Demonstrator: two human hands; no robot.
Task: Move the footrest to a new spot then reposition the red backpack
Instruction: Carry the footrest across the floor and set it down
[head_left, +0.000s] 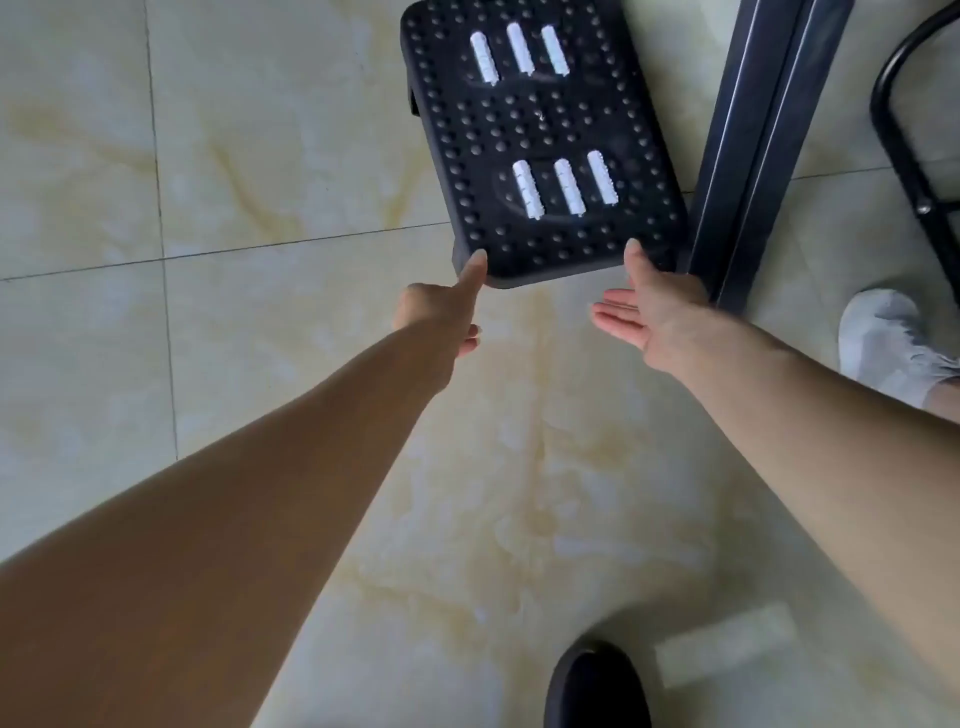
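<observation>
The black footrest (540, 130), studded with bumps and two sets of three white rollers, lies on the tiled floor at the top centre. My left hand (441, 317) reaches its near left corner; the thumb touches the edge and the other fingers curl below. My right hand (649, 312) is at the near right corner, thumb on the top edge, palm up and fingers spread, just short of the underside. Neither hand has closed on it. No red backpack is in view.
A dark metal desk leg (758, 145) runs along the footrest's right side. A black chair base (904, 130) curves at the far right. A foot in a grey sock (883, 343) stands right; a black shoe (597, 686) is at the bottom. Cream floor tiles (260, 182) lie left.
</observation>
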